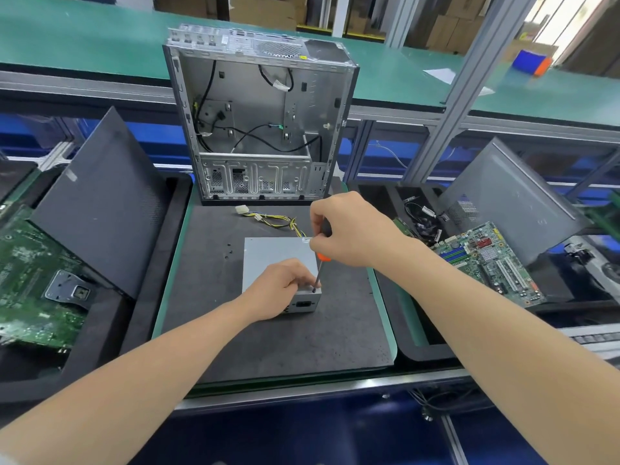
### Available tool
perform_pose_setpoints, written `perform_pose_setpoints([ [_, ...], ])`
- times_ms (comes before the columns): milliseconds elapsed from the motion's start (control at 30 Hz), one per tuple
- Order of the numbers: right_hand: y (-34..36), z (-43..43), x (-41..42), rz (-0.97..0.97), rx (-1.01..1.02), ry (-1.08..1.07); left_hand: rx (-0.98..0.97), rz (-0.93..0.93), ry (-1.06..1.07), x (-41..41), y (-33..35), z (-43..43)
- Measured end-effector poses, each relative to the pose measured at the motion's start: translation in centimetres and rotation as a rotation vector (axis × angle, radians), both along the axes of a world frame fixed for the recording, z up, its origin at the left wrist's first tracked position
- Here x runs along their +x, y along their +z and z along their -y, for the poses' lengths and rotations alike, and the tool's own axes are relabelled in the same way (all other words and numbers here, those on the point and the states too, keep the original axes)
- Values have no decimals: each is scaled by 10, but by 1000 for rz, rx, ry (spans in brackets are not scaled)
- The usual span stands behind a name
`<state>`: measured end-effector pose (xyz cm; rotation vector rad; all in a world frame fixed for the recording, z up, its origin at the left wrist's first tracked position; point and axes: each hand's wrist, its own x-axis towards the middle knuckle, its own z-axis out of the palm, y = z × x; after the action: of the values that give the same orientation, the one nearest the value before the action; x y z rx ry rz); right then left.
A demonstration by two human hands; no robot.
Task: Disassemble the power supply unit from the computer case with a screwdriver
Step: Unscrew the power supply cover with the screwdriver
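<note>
A grey metal power supply unit (268, 253) lies on the dark mat (275, 340), its yellow and black cable bundle (271, 219) trailing toward the case. My left hand (281, 290) grips the unit's near top edge. My right hand (349, 229) holds a screwdriver (320, 266) with a black and orange handle, upright, its tip on the unit's near right top corner. The open computer case (258, 112) stands upright behind, with loose black cables inside.
Three small dark screws (228, 251) lie on the mat left of the unit. A dark side panel (100, 203) leans over a green circuit board (33, 290) at left. At right lie a motherboard (486, 260), loose cables (422, 219) and a grey panel (510, 199).
</note>
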<state>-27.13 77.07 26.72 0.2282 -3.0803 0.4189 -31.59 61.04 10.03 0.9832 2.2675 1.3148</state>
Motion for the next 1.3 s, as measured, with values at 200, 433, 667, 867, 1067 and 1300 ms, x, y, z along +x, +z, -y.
perform_pose_setpoints([
  [200,10,-1,-1,93,28,174,-16,8,-7,-1,-2,0],
  [433,12,6,2,47,111,88,40,-78,32,1,-3,-13],
  [667,-3,17,-1,-62,270,-332,-2,-152,9,-3,-10,-14],
  [867,3,11,-14,93,90,-193,-15,-152,-32,-8,-13,-13],
  [1067,15,0,-21,237,25,134,7,-106,-32,-8,-14,-12],
  [1300,39,-17,-31,409,275,385,33,-60,-3,-7,-12,-14],
])
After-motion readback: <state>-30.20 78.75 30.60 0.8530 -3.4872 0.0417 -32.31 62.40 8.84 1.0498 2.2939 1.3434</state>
